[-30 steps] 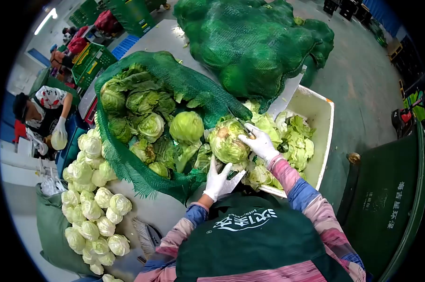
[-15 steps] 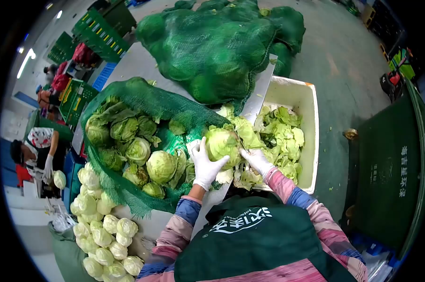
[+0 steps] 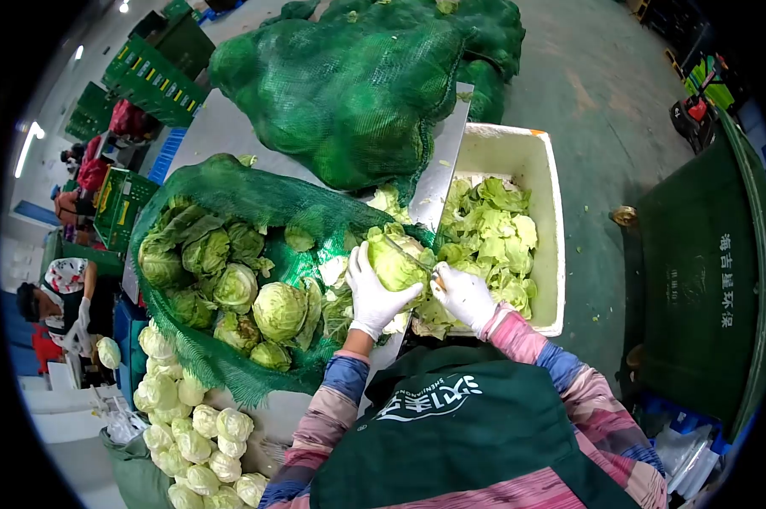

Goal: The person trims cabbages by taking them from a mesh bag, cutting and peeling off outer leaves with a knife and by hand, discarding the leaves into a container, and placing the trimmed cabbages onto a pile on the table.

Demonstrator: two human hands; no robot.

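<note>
My left hand (image 3: 374,293), in a white glove, is wrapped round the near left side of a green cabbage (image 3: 397,259). My right hand (image 3: 463,295), also gloved, is closed at the cabbage's right side on what looks like a small knife (image 3: 415,263); its thin blade lies across the leaves and the fingers hide most of the handle. To the left, an opened green mesh sack (image 3: 222,360) holds several untrimmed cabbages (image 3: 279,311). Right of my hands, a white foam box (image 3: 555,246) contains loose cabbage leaves (image 3: 506,242).
Full green mesh sacks (image 3: 340,93) lie on the metal table (image 3: 217,127). Pale cabbages (image 3: 200,450) are piled at lower left. A large dark green bin (image 3: 696,280) stands right. Another person (image 3: 65,297) works at far left, near green crates (image 3: 150,81).
The view has shifted, so most things sit further left. The cabbage has turned between my hands, and my right hand has tightened into a fist beside it.
</note>
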